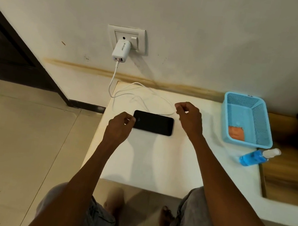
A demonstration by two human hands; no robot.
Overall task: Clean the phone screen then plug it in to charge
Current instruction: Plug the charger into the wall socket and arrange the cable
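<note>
Black phone [153, 123] flat between both hands — left [118, 127] loosely curled, right [188, 117] pinching white cable [171, 114].

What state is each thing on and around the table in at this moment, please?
phone: flat on the table, screen dark
charger: plugged into the wall socket
cable: in the charger, looped on the table
basket: upright, orange cloth inside
spray bottle: lying down
left hand: at the phone's end
right hand: above the cable
</note>
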